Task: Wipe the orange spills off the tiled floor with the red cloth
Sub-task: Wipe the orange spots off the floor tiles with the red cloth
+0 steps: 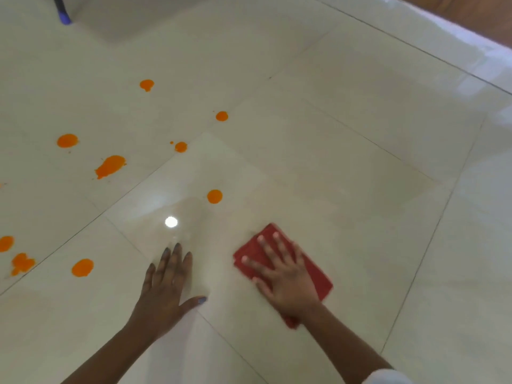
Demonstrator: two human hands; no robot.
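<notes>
Palms lie flat on the glossy tiled floor [346, 167] at the near edge. The left hand [166, 289] rests bare on the tile, fingers [177, 256] spread wide, holding nothing. Just right of it, the right hand [285, 275] presses down on the folded red cloth [318, 275], fingers splayed across its soft rectangular top. Farther off and to the left, round and teardrop-shaped orange spills [110, 166] dot the smooth pale tiles, apart from the cloth.

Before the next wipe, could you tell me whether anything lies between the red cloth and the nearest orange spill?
Nothing visible does: bare tile separates the red cloth under the right hand from the nearest spill.
</notes>
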